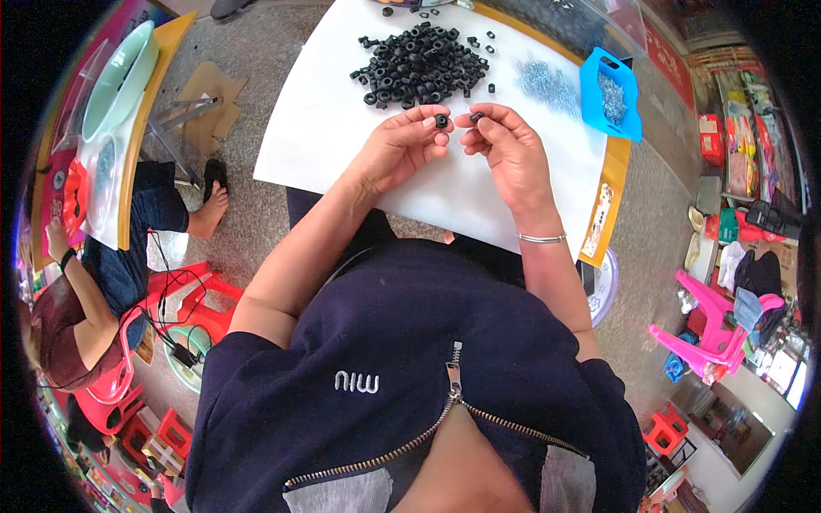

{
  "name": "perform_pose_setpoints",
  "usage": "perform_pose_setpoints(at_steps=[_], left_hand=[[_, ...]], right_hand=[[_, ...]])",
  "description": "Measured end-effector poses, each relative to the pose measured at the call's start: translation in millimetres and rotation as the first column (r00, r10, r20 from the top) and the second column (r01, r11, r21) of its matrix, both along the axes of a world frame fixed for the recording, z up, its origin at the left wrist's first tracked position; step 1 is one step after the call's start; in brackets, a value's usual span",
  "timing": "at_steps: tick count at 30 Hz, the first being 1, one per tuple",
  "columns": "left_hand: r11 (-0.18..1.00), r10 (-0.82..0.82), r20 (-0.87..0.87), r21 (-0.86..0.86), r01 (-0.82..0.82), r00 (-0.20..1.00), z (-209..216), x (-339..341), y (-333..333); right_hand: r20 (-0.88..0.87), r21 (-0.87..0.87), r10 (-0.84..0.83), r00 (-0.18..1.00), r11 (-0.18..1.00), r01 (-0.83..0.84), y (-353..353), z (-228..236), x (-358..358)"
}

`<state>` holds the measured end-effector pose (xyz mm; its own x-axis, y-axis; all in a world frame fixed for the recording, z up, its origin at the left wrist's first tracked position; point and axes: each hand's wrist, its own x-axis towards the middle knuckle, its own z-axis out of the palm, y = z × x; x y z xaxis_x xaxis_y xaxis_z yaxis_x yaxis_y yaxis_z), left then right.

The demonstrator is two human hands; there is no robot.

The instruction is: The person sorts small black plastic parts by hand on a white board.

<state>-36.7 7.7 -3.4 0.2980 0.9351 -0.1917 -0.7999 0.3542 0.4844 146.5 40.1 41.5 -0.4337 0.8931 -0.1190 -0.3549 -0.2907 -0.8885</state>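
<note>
My left hand (405, 144) pinches a small black plastic piece (441, 121) with a round hole in it between thumb and forefinger. Close beside it, my right hand (506, 147) grips another small black piece (476, 117) at its fingertips; its exact shape is partly covered. Both hands are above the white tabletop (325, 128), the two pieces a short gap apart. Just beyond my hands lies a heap of black plastic parts (421, 64), with several strays around it. Off to the right, loose silvery screws or pins (547, 84) are spread on the white surface.
A blue plastic scoop tray (612, 98) with more small metal pieces stands at the table's right edge. To the left, another person (77, 316) sits at a second table with a pale green basin (120, 81). Pink stool (710, 329) stands on the right-hand floor.
</note>
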Motion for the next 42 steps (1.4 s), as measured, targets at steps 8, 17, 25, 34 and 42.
perform_pose_setpoints(at_steps=[8,17,25,34,42], left_hand=[[1.000,-0.008,-0.013,0.028,0.008,1.000,-2,-2,1],[0.999,-0.013,-0.005,0.029,0.013,1.000,-1,-2,1],[0.999,-0.012,0.002,0.040,0.012,1.000,-3,-3,0],[0.999,-0.010,0.001,0.038,0.009,1.000,-3,-1,-1],[0.999,0.040,-0.078,-0.008,-0.041,0.996,68,6,-12]], right_hand=[[-0.080,-0.006,0.002,0.997,1.000,-0.003,-6,15,-1],[0.129,0.177,-0.072,0.989,0.983,0.048,-15,29,-7],[0.053,0.197,-0.108,0.993,0.976,0.096,-20,39,-12],[0.060,0.237,-0.106,0.993,0.967,0.089,-20,42,-11],[0.059,0.231,-0.185,0.981,0.959,0.167,-20,68,-9]])
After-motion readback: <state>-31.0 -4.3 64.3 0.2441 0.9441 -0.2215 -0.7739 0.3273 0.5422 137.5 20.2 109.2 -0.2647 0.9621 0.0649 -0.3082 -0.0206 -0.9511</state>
